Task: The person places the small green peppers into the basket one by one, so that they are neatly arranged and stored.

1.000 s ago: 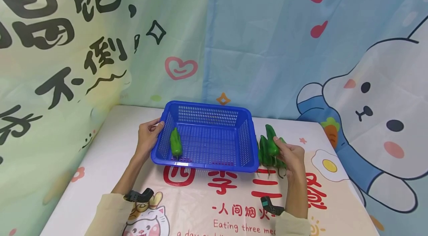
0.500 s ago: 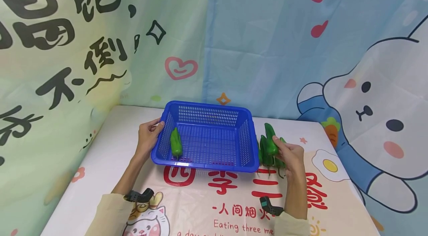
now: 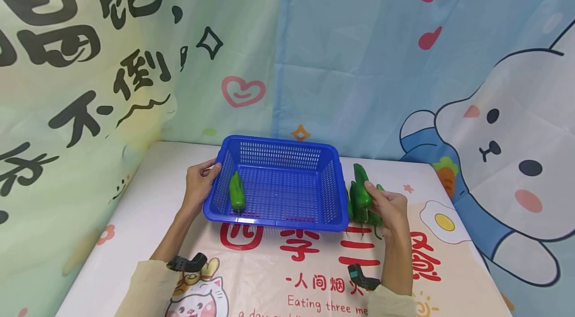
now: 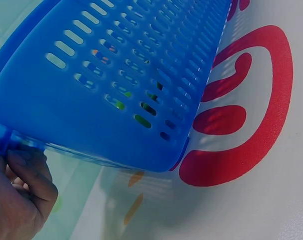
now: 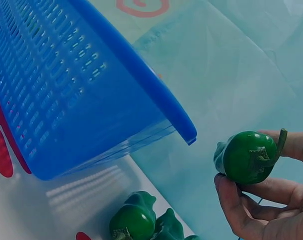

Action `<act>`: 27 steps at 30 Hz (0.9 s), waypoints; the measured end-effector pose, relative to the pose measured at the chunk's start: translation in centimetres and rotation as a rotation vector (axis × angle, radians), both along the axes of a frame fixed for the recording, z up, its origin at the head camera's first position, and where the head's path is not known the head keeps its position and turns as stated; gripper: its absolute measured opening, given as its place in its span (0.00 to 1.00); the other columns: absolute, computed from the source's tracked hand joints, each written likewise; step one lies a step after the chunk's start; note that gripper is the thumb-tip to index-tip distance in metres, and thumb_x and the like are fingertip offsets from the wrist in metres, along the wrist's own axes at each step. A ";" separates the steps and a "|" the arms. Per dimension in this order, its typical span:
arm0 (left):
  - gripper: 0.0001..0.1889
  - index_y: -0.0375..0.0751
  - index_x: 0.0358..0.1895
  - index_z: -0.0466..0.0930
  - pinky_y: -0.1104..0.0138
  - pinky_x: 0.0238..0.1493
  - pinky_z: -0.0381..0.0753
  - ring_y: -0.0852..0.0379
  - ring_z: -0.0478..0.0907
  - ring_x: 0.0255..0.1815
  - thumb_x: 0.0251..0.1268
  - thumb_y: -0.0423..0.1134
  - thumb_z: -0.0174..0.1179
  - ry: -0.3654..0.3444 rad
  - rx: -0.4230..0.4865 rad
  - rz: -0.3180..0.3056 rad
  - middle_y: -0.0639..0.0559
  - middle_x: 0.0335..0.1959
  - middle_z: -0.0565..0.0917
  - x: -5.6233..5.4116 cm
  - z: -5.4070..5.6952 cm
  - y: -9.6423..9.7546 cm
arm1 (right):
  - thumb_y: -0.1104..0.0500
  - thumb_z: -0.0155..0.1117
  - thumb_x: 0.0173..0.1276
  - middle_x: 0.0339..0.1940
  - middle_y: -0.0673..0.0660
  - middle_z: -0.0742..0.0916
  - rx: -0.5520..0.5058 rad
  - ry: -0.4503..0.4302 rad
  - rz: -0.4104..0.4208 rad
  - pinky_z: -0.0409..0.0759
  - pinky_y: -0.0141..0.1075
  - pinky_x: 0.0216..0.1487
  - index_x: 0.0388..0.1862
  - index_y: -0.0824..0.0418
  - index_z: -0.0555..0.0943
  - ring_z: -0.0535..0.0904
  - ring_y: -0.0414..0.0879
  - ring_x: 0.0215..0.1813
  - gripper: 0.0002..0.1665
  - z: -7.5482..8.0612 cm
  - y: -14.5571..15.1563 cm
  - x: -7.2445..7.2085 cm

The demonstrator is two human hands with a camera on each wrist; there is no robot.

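Observation:
A blue plastic basket [image 3: 287, 222] with slotted walls stands in the middle of the table. One green pepper [image 3: 236, 192] lies inside it near the left wall. My left hand [image 3: 199, 184] grips the basket's left rim, thumb on top; the left wrist view shows its fingers curled at the rim. To the basket's right, my right hand [image 3: 392, 209] pinches a second green pepper [image 5: 249, 157] between thumb and fingers, held above the table with its stem toward me. Below that hand, several more green peppers [image 5: 134, 220] lie on the table, partly hidden by the hand and the basket.
The white table [image 3: 157, 167] has a printed cover with red characters and cartoons. Cloth backdrops [image 3: 341, 57] hang close behind its far edge and to the left. A dark strap device [image 3: 188, 262] sits on each wrist.
My right hand has shifted slightly to the left and up, bringing its pepper a little nearer the basket. The left hand and the basket have stayed in place.

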State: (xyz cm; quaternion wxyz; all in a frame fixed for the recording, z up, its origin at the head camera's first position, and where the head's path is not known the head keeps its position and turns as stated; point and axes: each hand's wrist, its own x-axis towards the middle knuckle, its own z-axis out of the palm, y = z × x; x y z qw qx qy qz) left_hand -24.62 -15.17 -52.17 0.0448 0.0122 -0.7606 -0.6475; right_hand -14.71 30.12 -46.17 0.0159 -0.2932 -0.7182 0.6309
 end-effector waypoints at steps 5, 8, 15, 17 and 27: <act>0.24 0.26 0.73 0.78 0.76 0.32 0.87 0.69 0.87 0.28 0.86 0.41 0.59 0.006 -0.005 0.009 0.21 0.51 0.89 0.1 0.0 0.1 | 0.38 0.70 0.78 0.66 0.65 0.79 0.004 -0.011 0.018 0.72 0.55 0.84 0.74 0.77 0.75 0.84 0.37 0.43 0.47 -0.1 -0.3 -0.1; 0.24 0.26 0.72 0.78 0.76 0.32 0.87 0.68 0.87 0.28 0.86 0.40 0.59 0.009 -0.002 0.009 0.21 0.50 0.89 0.1 -0.1 0.2 | 0.38 0.69 0.78 0.68 0.66 0.78 0.002 -0.012 0.026 0.73 0.54 0.83 0.76 0.77 0.74 0.84 0.37 0.44 0.48 -0.1 -0.5 -0.2; 0.24 0.26 0.72 0.78 0.76 0.32 0.87 0.68 0.86 0.28 0.86 0.40 0.59 0.006 -0.003 0.004 0.21 0.49 0.89 0.0 -0.2 0.2 | 0.37 0.69 0.78 0.67 0.65 0.78 0.012 -0.018 0.025 0.80 0.47 0.78 0.76 0.76 0.75 0.84 0.38 0.44 0.48 0.0 -0.8 -0.1; 0.24 0.26 0.72 0.78 0.76 0.31 0.87 0.68 0.86 0.27 0.86 0.40 0.59 0.005 -0.005 0.003 0.22 0.48 0.89 0.0 -0.2 0.2 | 0.36 0.70 0.77 0.67 0.64 0.79 0.012 -0.017 0.021 0.75 0.52 0.82 0.75 0.76 0.75 0.84 0.39 0.45 0.49 0.0 -0.9 -0.2; 0.24 0.26 0.72 0.78 0.76 0.31 0.87 0.68 0.86 0.27 0.86 0.40 0.59 0.007 0.000 0.008 0.22 0.48 0.89 0.0 0.0 0.1 | 0.36 0.71 0.76 0.66 0.64 0.79 0.004 -0.004 0.028 0.67 0.58 0.87 0.77 0.74 0.74 0.83 0.48 0.55 0.50 0.5 -1.4 -0.6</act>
